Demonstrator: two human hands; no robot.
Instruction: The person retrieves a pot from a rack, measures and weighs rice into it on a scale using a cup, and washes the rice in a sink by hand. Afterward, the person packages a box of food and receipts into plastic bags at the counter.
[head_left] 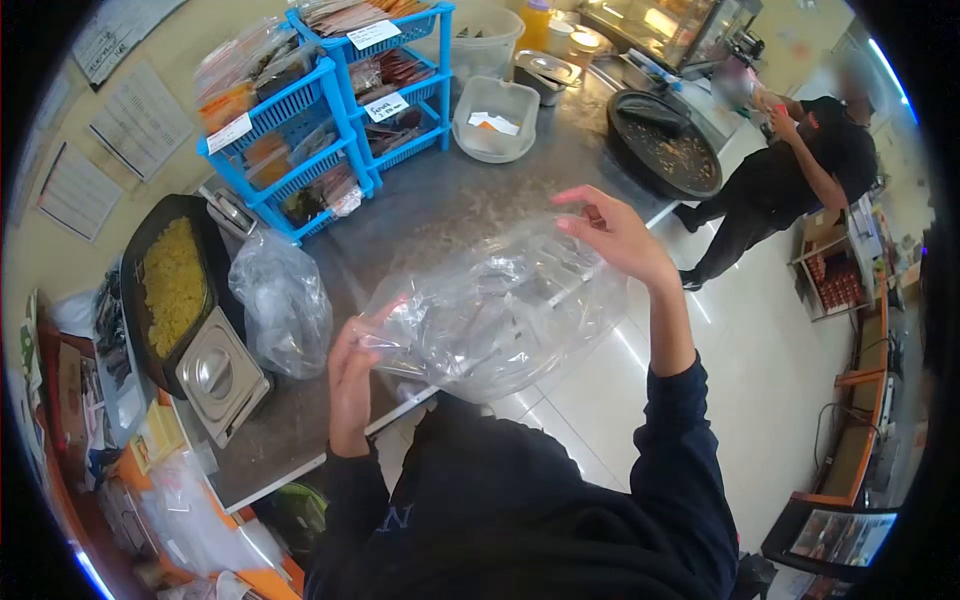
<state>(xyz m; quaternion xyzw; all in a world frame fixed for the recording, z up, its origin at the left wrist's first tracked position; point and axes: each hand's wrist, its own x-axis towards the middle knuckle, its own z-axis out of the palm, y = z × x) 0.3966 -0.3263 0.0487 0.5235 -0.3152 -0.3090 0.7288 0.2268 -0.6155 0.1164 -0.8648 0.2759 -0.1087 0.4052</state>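
A large clear plastic bag (490, 320) spreads between my two hands over the front edge of the metal table (450, 205). My left hand (355, 365) is closed on the bag's left side, with the film between thumb and fingers. At the bag's upper right, my right hand (615, 235) has its fingers apart and curved, close to the film; whether it touches the film is unclear. Another crumpled clear bag (278, 300) lies left of my left hand.
Blue tiered baskets (290, 150) hold packets at the back. Left are a black tray of yellow food (175, 280) and a lidded steel container (222, 375). A white tub (495, 120) and round black pan (665, 145) stand behind. A co-worker (800, 170) stands right.
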